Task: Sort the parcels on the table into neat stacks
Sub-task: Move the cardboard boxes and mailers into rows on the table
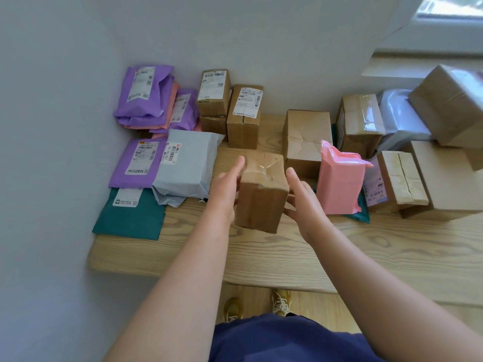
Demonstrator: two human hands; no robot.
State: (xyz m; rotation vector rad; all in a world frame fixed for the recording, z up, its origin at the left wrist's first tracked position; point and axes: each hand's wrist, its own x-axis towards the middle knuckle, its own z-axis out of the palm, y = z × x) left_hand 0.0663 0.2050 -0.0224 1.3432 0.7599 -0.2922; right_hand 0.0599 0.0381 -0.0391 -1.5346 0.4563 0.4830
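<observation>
Pressing a small taped box between them, the left hand and right hand keep straight fingers flat against its sides above the desk. It seems mid-sort: next, set it squarely with the labelled cartons beyond the left fingertips.

The left hand and right hand are bare. The left forearm is uncovered as far as the picture's edge at 7 o'clock, and the right forearm likewise at 4 o'clock. At 6 o'clock shows a navy garment of plain dark cloth with soft folds. Just past it toward 12 o'clock are two mustard-tan shoes. The right shoe has pale cream laces crossed over its top. The left shoe is more blurred, with pale markings near its lower end.
</observation>
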